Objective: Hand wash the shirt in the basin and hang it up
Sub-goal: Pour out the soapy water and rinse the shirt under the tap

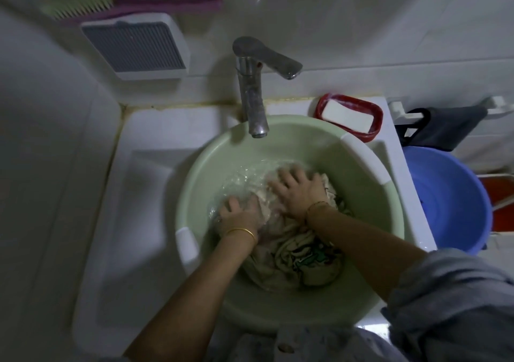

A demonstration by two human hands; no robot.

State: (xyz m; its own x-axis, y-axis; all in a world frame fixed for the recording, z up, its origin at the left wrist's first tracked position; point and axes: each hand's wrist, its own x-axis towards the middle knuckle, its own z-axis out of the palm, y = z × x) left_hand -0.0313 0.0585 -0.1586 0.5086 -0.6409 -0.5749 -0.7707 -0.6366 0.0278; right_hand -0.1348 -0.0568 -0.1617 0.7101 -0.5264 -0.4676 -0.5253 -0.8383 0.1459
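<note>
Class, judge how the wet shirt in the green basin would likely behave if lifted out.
Probably floppy: the shirt lies crumpled in soft folds. Likely heavy for its size and dripping, since it sits soaked in water in the basin.

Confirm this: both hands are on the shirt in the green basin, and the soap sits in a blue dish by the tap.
Not blue: the head view shows the soap in a red dish by the tap. The left hand and right hand are on the shirt in the green basin.
</note>
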